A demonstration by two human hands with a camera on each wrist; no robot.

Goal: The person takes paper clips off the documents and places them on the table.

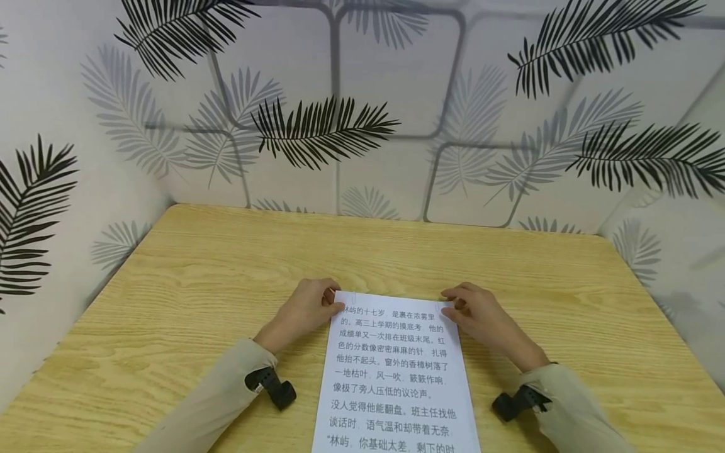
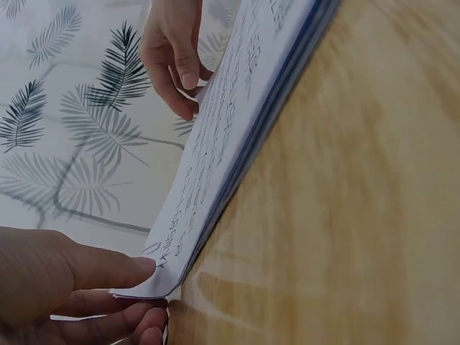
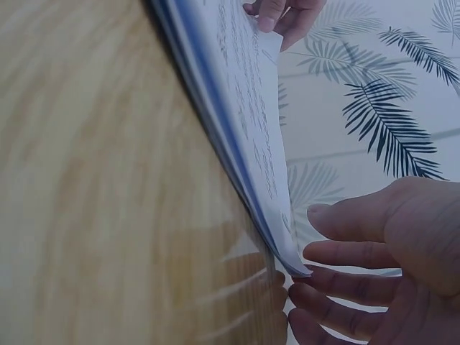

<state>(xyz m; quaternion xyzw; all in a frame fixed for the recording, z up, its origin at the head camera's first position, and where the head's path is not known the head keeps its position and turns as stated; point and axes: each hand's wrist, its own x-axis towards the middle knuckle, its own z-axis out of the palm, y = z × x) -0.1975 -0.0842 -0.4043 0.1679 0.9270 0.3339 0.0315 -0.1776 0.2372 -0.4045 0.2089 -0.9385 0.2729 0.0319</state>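
Note:
A stack of printed paper sheets (image 1: 391,377) lies upright to me on the table, its lines of Chinese text facing up. A paper clip (image 1: 354,298) sits at its top left, another clip (image 1: 438,307) at its top right. My left hand (image 1: 308,309) pinches the top left corner, thumb (image 2: 140,269) on the printed face and fingers beneath. At the top right corner, my right hand (image 1: 481,316) touches the stack's tip (image 3: 302,272) with its fingertips. The right thumb (image 3: 334,218) stands apart from those fingers. Several sheet edges show along the stack's side (image 3: 215,136).
The wooden table (image 1: 226,264) extends around the stack on both sides and behind it. A wall (image 1: 391,176) with a leaf pattern rises at the table's back edge. Each wrist carries a black strap device, one on the left (image 1: 272,387), one on the right (image 1: 518,402).

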